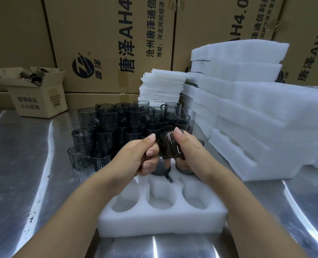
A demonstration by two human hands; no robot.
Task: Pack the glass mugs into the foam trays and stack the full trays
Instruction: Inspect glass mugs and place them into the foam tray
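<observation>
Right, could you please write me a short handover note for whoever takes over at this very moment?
Left hand and right hand: both grip one dark mug above the foam tray.
Done: two mugs seated in the tray's far row.
Left: seat this mug; three near pockets empty, far-left pocket hidden.
Loose mugs wait behind the tray; tray stack stands on its right.

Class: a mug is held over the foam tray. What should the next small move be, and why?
Probably lower the held mug, gripped by the left hand and right hand, into an empty pocket of the foam tray. The three near pockets are empty, while two far pockets already hold seated mugs; the far-left pocket is hidden.
</observation>
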